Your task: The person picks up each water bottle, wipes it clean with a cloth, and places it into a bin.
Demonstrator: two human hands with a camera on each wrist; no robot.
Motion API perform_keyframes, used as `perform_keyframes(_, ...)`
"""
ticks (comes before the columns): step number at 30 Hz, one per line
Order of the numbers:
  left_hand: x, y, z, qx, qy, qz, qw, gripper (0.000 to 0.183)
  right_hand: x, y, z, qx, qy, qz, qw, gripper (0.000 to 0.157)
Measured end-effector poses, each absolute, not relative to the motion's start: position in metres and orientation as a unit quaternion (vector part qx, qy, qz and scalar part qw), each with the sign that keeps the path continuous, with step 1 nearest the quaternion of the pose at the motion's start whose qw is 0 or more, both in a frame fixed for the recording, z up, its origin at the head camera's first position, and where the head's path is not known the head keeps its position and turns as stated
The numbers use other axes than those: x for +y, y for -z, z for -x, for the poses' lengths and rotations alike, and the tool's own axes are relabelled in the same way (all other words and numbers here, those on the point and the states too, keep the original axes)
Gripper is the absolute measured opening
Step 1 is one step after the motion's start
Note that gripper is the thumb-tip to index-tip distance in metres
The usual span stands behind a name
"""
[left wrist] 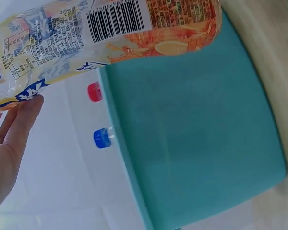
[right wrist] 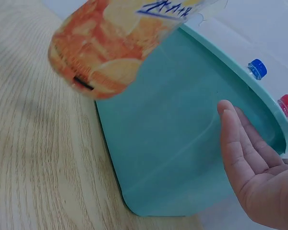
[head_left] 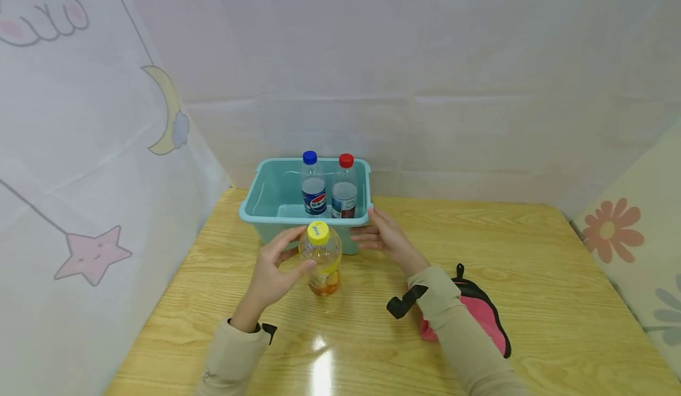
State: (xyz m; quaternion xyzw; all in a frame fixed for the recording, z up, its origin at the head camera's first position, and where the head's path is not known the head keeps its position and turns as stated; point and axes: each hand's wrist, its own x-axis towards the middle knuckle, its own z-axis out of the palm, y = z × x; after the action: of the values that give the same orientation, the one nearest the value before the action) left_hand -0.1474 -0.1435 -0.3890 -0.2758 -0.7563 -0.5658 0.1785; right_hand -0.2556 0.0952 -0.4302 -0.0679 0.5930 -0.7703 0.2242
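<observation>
My left hand (head_left: 272,275) holds a clear plastic drink bottle (head_left: 326,263) with a yellow cap, thumb on the near side and fingers round the far left. The bottle is in front of a light-blue plastic basin (head_left: 260,218). Its orange fruit label (left wrist: 182,24) fills the top of the left wrist view. Beside the basin's front right corner is my right hand (head_left: 391,239), fingers extended; whether they touch the wall I cannot tell. Inside the basin stand a blue-capped Pepsi bottle (head_left: 314,192) and a red-capped bottle (head_left: 344,194), their bottoms hidden by the rim.
A pink and black pouch (head_left: 484,319) lies on the wooden table (head_left: 553,278), partly covered by my right sleeve (head_left: 452,325). Behind the table hangs a pale cloth backdrop (head_left: 425,88), with printed cloth at both sides.
</observation>
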Motion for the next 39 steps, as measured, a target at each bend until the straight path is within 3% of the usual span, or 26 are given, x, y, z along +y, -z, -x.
perform_keyframes(12, -0.157, 0.354, 0.153, -0.732, 0.554, 0.325, 0.227, 0.049, 0.092, 0.434, 0.256, 0.573, 0.793, 0.044, 0.205, 0.058)
perform_keyframes(21, -0.159, 0.322, 0.166, -0.713, 0.540, 0.355, 0.273, 0.059, 0.092, 0.434, 0.256, 0.561, 0.802, 0.047, 0.200, 0.059)
perform_keyframes(30, -0.173, 0.293, 0.180, -0.720, 0.533, 0.327, 0.302, 0.059, 0.093, 0.436, 0.257, 0.565, 0.799, 0.049, 0.200, 0.060)
perform_keyframes(39, -0.188, 0.269, 0.200, -0.746, 0.518, 0.258, 0.329, 0.041, 0.094, 0.436, 0.257, 0.574, 0.792, 0.052, 0.200, 0.059)
